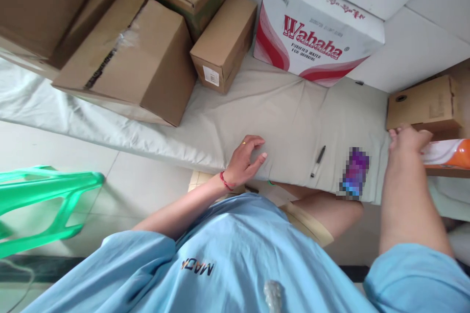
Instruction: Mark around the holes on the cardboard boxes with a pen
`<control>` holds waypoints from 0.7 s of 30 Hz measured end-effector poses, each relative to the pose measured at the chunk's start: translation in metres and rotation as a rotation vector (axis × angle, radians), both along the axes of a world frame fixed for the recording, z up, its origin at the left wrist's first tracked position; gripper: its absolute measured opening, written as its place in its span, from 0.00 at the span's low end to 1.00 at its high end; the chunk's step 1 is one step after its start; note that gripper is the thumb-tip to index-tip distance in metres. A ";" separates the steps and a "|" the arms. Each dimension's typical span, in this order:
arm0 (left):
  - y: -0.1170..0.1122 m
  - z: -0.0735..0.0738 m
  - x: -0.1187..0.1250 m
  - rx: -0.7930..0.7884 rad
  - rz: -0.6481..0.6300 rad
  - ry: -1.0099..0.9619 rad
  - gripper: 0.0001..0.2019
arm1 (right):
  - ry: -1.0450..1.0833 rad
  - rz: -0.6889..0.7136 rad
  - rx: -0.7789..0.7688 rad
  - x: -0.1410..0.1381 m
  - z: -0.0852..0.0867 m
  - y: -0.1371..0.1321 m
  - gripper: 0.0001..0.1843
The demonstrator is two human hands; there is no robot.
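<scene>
My left hand (246, 160) rests near the front edge of a grey sheet-covered bed (279, 107), fingers loosely curled and apart, holding nothing. A red string circles its wrist and a ring sits on one finger. My right hand (407, 140) reaches to the right and is closed on a white and orange packet (450, 153) beside a small cardboard box (426, 103). Between the hands lie a black marker pen (317, 160) and a blurred purple object (354, 173) at the bed's front edge.
Several brown cardboard boxes (132, 54) are stacked at the back left of the bed. A white and red Wahaha water carton (316, 34) stands at the back. A green plastic stool (40, 205) lies on the tiled floor to the left.
</scene>
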State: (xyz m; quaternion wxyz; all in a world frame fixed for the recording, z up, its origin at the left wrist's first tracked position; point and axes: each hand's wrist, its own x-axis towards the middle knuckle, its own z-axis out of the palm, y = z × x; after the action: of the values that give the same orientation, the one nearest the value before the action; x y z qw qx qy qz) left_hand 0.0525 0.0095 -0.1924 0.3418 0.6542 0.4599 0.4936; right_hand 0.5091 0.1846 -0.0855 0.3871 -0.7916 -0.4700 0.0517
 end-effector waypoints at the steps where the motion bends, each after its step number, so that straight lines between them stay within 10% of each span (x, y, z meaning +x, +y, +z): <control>1: 0.000 0.003 -0.004 0.021 0.015 0.026 0.16 | 0.068 -0.028 0.026 -0.007 -0.008 -0.008 0.15; 6: 0.028 0.024 -0.051 0.285 0.325 0.252 0.16 | 0.350 -0.002 0.130 -0.063 -0.045 -0.096 0.15; 11: 0.104 0.047 -0.104 0.320 0.633 0.319 0.40 | 0.421 0.076 0.156 -0.109 -0.058 -0.191 0.16; 17: 0.191 0.060 -0.116 -0.086 0.654 0.288 0.61 | 0.598 -0.035 0.206 -0.122 -0.066 -0.229 0.14; 21: 0.184 0.064 -0.109 -0.209 0.642 0.232 0.57 | 0.690 -0.058 0.238 -0.120 -0.068 -0.237 0.15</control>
State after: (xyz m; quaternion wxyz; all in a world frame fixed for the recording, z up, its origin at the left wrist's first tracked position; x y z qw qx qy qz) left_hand -0.0564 0.1936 -0.1283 0.1798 0.4895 0.7260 0.4484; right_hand 0.3894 -0.0522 -0.1534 0.6133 -0.6900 -0.2921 0.2497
